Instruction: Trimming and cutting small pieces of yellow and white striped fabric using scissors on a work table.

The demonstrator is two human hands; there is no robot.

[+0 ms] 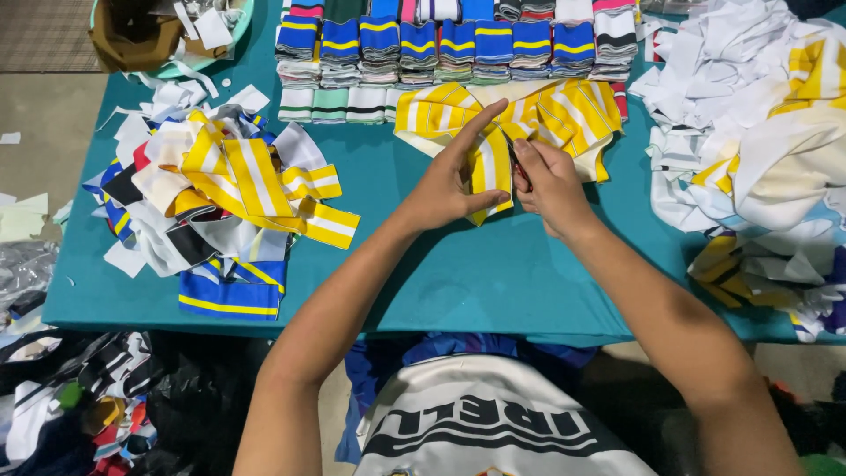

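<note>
Yellow striped cloth [564,115]: my left hand [445,185] pinches it taut; right hand [551,185] fingers grip red scissors [520,167]; I cut straight.

left hand [445,181] forefinger extended, right hand [551,185] clenched

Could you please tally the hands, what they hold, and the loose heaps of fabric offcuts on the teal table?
Hands: 2 (left hand, right hand)
Held yellow-and-white striped piece: 1
Held small red tool: 1
Loose offcut heaps: 2 (left heap, right heap)
Total: 6
</note>
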